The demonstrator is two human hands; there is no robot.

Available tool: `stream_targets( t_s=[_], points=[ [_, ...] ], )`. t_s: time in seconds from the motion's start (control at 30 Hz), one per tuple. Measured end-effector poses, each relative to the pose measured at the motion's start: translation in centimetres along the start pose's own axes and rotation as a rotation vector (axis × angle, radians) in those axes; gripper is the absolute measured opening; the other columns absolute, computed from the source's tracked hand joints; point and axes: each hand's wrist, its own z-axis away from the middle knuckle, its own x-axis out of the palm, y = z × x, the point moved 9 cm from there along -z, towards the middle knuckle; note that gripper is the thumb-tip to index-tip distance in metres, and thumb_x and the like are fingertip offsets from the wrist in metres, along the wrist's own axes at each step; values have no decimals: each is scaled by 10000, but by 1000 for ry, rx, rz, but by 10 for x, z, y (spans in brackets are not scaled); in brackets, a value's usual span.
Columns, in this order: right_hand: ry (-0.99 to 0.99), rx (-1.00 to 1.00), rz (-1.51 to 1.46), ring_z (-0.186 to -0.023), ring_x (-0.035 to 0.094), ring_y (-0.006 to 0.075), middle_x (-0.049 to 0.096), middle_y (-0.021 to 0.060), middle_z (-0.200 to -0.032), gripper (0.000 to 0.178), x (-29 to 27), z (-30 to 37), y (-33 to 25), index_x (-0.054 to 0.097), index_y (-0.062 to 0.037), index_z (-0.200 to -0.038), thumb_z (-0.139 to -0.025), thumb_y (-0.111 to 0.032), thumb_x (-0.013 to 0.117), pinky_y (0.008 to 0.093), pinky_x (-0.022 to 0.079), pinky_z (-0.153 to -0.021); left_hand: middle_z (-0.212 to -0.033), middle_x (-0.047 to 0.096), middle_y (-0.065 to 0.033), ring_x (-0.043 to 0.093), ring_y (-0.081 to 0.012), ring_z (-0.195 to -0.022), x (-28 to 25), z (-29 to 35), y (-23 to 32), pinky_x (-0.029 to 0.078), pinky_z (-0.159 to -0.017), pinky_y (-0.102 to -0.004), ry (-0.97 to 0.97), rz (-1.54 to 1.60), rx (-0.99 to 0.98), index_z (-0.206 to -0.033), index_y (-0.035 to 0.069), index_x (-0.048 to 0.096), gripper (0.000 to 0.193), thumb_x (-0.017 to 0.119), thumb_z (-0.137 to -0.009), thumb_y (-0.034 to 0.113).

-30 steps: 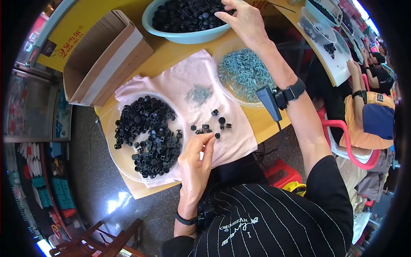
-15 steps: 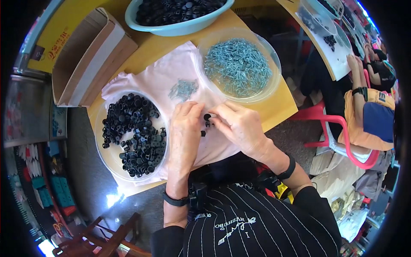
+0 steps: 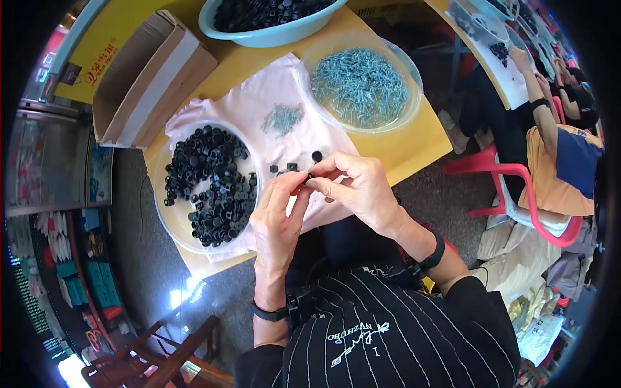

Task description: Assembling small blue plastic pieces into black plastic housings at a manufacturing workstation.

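My left hand (image 3: 279, 216) and my right hand (image 3: 359, 192) meet over the near part of a pink cloth (image 3: 259, 97). Their fingertips pinch a small black plastic part (image 3: 308, 176) between them, mostly covered by the fingers. Just beyond lie a round black cap (image 3: 317, 156) and a few small black pieces (image 3: 292, 167). A small heap of screws (image 3: 283, 119) rests farther up the cloth. Left of my left hand, a clear round tray (image 3: 162, 205) holds many black plastic parts (image 3: 210, 174). At the far right, another clear round tray (image 3: 417, 107) holds a pile of screws (image 3: 359, 87).
A light blue basin (image 3: 272, 37) full of black parts stands at the far edge of the yellow table (image 3: 414, 149). An open cardboard box (image 3: 155, 77) is at the far left. On the right are a red chair (image 3: 527, 184) and another person's arm (image 3: 546, 107); a wooden stool (image 3: 155, 352) stands lower left.
My hands have come together, and the left fingertips now join the right at a small black part. Several black pieces once hidden behind the hands now show. The view has shifted slightly.
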Motion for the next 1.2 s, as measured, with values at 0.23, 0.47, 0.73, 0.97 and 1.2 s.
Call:
stream_targets(
  t_s=[0.23,0.47,0.73,0.97,1.2],
  points=[
    [-28,149,-194,-766,622,66,676,24,-867,141,6,15,33,666,30,-1004,-881,-40,666,211,507,-695,-935,673,-103,659,-163,-770,2,16,-5,525,-711,-265,-33,13,-61,-1054,6,680,257,705,-803,-45],
    [115,-183,311,-828,656,153,640,60,-944,188,-15,29,3,639,-16,-991,-809,-23,687,270,530,-728,-950,639,-112,619,-176,-734,19,29,-22,503,-677,-290,-75,27,-160,-1077,14,662,244,689,-835,7],
    [167,-422,777,-874,613,285,583,100,-927,232,-13,38,-7,617,-21,-985,-758,-1,665,363,523,-740,-859,591,-51,480,-81,-601,2,33,-16,426,-548,-233,10,-161,-195,-1127,30,671,298,713,-832,27],
    [140,-289,554,-823,619,265,573,101,-912,225,-32,35,13,608,-11,-957,-748,21,686,357,511,-702,-904,626,-84,566,-158,-725,-15,-9,-1,459,-647,-270,97,-364,-15,-1013,8,691,187,702,-828,23],
    [161,-348,613,-821,623,277,595,92,-902,192,-26,36,4,574,-20,-894,-727,21,661,360,514,-693,-941,629,-80,538,-275,-943,3,-55,-19,443,-838,-365,90,-620,90,-886,35,701,113,710,-774,20]
  ],
)
